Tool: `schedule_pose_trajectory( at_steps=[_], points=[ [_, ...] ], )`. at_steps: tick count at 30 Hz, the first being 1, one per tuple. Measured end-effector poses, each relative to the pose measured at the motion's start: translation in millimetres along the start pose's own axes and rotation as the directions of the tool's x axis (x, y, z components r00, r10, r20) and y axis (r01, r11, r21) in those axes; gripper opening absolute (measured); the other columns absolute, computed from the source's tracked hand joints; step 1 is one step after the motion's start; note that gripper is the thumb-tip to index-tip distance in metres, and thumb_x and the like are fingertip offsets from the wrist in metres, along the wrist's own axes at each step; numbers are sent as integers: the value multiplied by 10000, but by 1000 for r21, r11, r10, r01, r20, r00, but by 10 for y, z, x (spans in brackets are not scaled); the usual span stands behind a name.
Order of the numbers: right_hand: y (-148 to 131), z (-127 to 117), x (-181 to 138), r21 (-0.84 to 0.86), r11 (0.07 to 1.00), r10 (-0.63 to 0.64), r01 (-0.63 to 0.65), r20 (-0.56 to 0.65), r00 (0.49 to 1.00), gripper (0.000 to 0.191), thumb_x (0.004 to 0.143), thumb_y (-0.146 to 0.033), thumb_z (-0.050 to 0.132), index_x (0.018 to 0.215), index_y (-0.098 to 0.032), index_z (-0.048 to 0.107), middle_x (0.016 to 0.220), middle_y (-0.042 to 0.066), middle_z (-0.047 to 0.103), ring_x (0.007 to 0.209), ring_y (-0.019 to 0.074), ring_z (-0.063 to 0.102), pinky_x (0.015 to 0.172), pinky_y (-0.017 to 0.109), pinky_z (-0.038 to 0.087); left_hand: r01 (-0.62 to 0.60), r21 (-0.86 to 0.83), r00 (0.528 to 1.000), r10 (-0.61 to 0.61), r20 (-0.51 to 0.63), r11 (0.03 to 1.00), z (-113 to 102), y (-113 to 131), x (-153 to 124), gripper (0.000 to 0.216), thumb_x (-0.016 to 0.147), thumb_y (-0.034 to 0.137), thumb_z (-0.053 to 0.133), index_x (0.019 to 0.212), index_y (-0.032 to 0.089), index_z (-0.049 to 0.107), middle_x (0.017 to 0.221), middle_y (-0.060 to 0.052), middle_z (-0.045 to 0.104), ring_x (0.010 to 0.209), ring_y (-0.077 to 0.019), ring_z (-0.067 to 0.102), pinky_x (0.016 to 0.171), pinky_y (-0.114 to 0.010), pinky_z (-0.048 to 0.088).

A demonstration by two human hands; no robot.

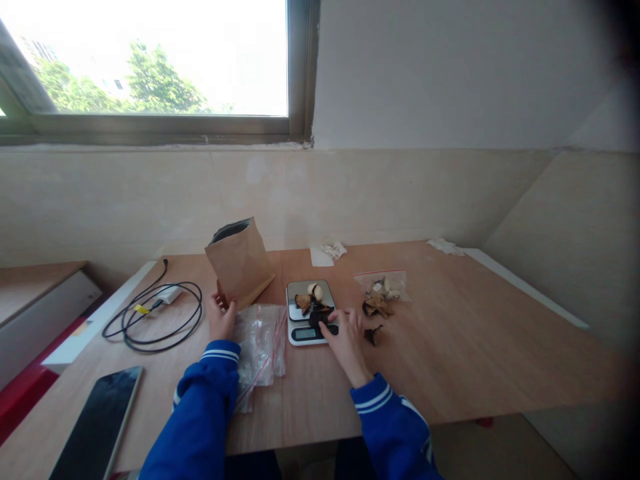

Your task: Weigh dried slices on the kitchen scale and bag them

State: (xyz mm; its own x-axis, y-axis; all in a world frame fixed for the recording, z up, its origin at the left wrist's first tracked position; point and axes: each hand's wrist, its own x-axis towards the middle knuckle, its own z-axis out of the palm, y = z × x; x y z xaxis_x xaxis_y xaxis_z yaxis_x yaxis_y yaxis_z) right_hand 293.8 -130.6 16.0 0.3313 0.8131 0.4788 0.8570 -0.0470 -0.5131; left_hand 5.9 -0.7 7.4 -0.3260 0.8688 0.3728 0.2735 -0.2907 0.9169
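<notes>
A small kitchen scale (309, 313) sits on the wooden table (450, 347) with several dried pieces, dark and pale, on its platform. My right hand (347, 341) rests at the scale's front right corner, fingers closed on a dark dried piece (319, 319) over the platform's edge. My left hand (221, 316) lies flat beside the base of an upright brown paper bag (240, 262), fingers spread and touching it. Several clear zip bags (260, 343) lie between my arms.
An opened zip bag with dried pieces (383, 288) lies right of the scale, one loose dark piece (373, 333) in front of it. A black cable coil (155, 313) and a phone (97, 427) lie at the left. Crumpled paper (333, 251) sits by the wall.
</notes>
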Motion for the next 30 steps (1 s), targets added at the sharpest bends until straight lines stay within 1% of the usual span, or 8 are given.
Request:
schedule_pose_trajectory(
  at_steps=[6,11,14,16,19,23,27,30],
  points=[
    [57,15,4,186,983,0,2,-7,1000,100,767,-288,617,766,-200,570,905,66,511,911,254,513,787,369,403,0,-21,1000,0,4,1000,5,37,-4,401,693,331,649,1012,186,453,959,-63,565,808,-169,588,735,-330,484],
    [107,-89,55,452,891,-33,36,-13,999,74,792,-271,562,788,-203,531,841,36,556,827,201,536,755,321,422,8,-24,1000,-8,-7,1000,10,50,-10,394,686,330,654,994,188,453,942,-54,563,800,-167,591,721,-323,487],
    [186,-176,118,514,857,-6,30,-48,999,78,810,-277,540,814,-203,515,818,28,576,797,188,542,750,311,426,18,-29,1000,-18,-5,999,13,56,-12,396,684,329,651,996,190,450,949,-54,562,797,-165,591,718,-320,489],
    [279,-228,157,463,886,4,30,-72,997,73,819,-274,527,828,-201,516,818,32,579,780,189,539,734,309,424,24,-32,1000,-24,-4,999,13,61,-13,400,679,329,653,995,192,449,964,-58,562,803,-163,591,724,-320,489],
    [459,-281,183,239,968,-61,79,-81,995,28,803,-197,505,798,-198,533,819,49,575,802,210,523,757,334,408,26,-27,1000,-26,-5,999,13,73,-16,402,679,330,653,998,193,448,971,-64,566,813,-168,593,731,-327,492],
    [672,-302,150,-35,982,-180,184,82,980,107,754,-133,522,791,-203,595,899,73,580,895,244,506,796,362,385,8,-23,1000,-8,-12,1000,12,104,-23,382,686,320,648,988,189,455,942,-63,576,797,-171,597,725,-338,503],
    [801,-316,166,-85,973,-194,216,211,958,151,788,-234,545,890,-258,654,1067,62,590,977,266,490,809,387,367,17,-22,1000,-17,-9,1000,11,134,-31,379,683,309,651,982,184,455,935,-62,579,779,-168,600,711,-336,508],
    [891,-323,259,-119,971,-183,207,191,964,302,801,-124,462,1010,-245,642,1151,59,595,997,261,478,815,382,359,24,-20,1000,-24,-1,1000,14,141,-37,371,685,319,640,972,184,448,935,-64,568,789,-170,591,703,-328,498]
  ],
)
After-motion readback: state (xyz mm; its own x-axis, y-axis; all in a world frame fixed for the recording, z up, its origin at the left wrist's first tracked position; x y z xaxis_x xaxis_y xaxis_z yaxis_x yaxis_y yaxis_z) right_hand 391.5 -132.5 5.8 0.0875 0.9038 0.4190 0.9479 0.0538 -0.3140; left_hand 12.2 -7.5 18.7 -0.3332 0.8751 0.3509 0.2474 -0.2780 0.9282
